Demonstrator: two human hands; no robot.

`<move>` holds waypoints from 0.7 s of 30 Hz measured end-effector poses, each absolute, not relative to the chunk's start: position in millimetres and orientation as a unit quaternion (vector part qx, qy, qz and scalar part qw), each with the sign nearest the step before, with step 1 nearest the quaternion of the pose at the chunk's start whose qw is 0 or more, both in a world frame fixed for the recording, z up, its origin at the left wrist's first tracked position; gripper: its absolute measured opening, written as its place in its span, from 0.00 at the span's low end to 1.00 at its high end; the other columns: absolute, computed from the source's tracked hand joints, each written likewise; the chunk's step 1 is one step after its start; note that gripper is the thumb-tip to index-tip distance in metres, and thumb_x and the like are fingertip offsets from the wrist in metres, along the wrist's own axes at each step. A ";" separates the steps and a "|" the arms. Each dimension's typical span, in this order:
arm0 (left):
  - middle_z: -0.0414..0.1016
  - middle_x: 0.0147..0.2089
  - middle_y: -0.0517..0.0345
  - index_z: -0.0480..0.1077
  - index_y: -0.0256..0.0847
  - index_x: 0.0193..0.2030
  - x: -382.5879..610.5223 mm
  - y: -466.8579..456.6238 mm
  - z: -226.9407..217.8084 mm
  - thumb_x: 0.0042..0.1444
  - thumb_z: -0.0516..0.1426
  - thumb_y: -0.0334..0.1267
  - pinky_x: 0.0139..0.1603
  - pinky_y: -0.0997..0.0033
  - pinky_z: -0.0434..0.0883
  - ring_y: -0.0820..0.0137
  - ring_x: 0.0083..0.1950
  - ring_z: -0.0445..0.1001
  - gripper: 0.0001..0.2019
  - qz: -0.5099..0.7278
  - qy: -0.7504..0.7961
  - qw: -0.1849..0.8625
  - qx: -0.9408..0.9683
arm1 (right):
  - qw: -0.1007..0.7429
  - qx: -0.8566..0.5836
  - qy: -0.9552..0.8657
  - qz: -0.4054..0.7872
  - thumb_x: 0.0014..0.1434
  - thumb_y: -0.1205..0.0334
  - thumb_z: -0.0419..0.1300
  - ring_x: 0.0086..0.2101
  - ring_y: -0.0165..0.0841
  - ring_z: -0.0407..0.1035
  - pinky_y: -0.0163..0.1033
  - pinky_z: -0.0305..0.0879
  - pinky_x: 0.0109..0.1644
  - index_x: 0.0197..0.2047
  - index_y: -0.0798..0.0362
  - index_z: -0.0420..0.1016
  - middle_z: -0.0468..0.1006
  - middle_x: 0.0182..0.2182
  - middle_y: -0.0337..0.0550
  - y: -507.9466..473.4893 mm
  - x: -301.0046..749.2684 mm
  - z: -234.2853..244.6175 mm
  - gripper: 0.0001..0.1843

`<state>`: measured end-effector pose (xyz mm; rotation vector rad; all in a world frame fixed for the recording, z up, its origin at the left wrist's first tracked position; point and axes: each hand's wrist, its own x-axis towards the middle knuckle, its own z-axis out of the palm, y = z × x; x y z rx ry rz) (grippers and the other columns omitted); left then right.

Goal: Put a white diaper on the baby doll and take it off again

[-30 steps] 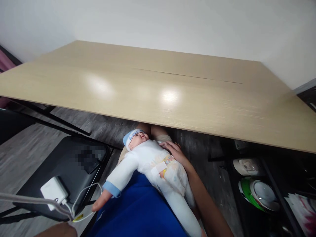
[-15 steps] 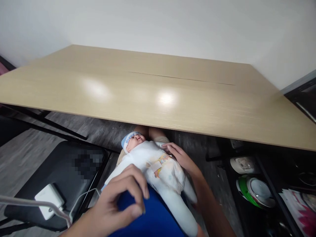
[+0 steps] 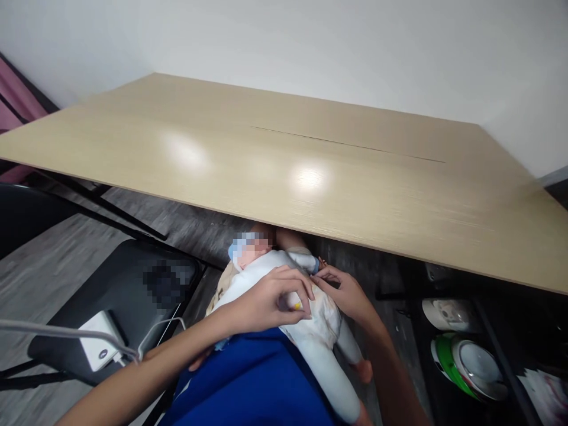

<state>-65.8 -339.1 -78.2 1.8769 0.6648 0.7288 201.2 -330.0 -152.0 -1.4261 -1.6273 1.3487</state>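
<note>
A baby doll point(image 3: 270, 263) in white clothes and a blue-and-white cap lies on its back across my lap, its head towards the table. Around its hips is a white diaper point(image 3: 327, 313) with a small printed pattern. My left hand point(image 3: 284, 299) is over the front of the diaper, thumb and fingers curled together in a pinch; whatever lies between the fingertips is too small to make out. At the diaper's far side edge, beside the doll's hand, my right hand point(image 3: 341, 287) has its thumb and fingers closed on the diaper.
A wooden table point(image 3: 248, 171) stands in front, its edge above my knees. At left, a black stool point(image 3: 133, 278) bears a white power bank point(image 3: 101, 340) with a cable. A dark shelf at lower right holds a green-and-white round container point(image 3: 470, 364).
My left hand has moved forward and right, from above my lap to the diaper's front. The right hand's fingers have bent in at the diaper's side. The view has shifted slightly.
</note>
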 end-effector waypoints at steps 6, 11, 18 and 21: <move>0.78 0.67 0.50 0.75 0.48 0.65 -74.0 -345.7 -92.3 0.75 0.63 0.47 0.74 0.52 0.66 0.56 0.69 0.71 0.17 0.234 0.300 0.427 0.820 | 0.326 -0.585 -0.603 0.435 0.67 0.33 0.65 0.41 0.46 0.82 0.53 0.78 0.52 0.38 0.46 0.80 0.88 0.37 0.47 -315.8 211.6 -184.7 0.24; 0.78 0.65 0.48 0.75 0.46 0.61 -77.8 -348.7 -99.6 0.78 0.57 0.46 0.73 0.54 0.68 0.57 0.68 0.72 0.12 0.251 0.328 0.409 0.814 | 0.344 -0.600 -0.610 0.388 0.70 0.39 0.64 0.49 0.48 0.80 0.60 0.74 0.61 0.49 0.45 0.82 0.87 0.48 0.50 -308.5 210.3 -180.2 0.19; 0.80 0.54 0.50 0.74 0.43 0.53 -89.5 -345.8 -94.2 0.79 0.56 0.45 0.65 0.56 0.71 0.59 0.59 0.74 0.10 0.237 0.343 0.424 0.804 | 0.268 -0.403 -0.752 0.448 0.75 0.55 0.61 0.62 0.46 0.75 0.54 0.66 0.72 0.63 0.39 0.83 0.83 0.61 0.44 -312.4 162.7 -120.7 0.17; 0.80 0.53 0.52 0.74 0.44 0.53 -107.8 -356.2 -82.8 0.79 0.56 0.45 0.63 0.60 0.71 0.61 0.57 0.74 0.09 0.211 0.316 0.462 0.801 | 0.252 -0.408 -0.768 0.425 0.77 0.54 0.60 0.56 0.46 0.77 0.51 0.70 0.66 0.55 0.41 0.86 0.85 0.54 0.45 -315.1 159.9 -103.1 0.13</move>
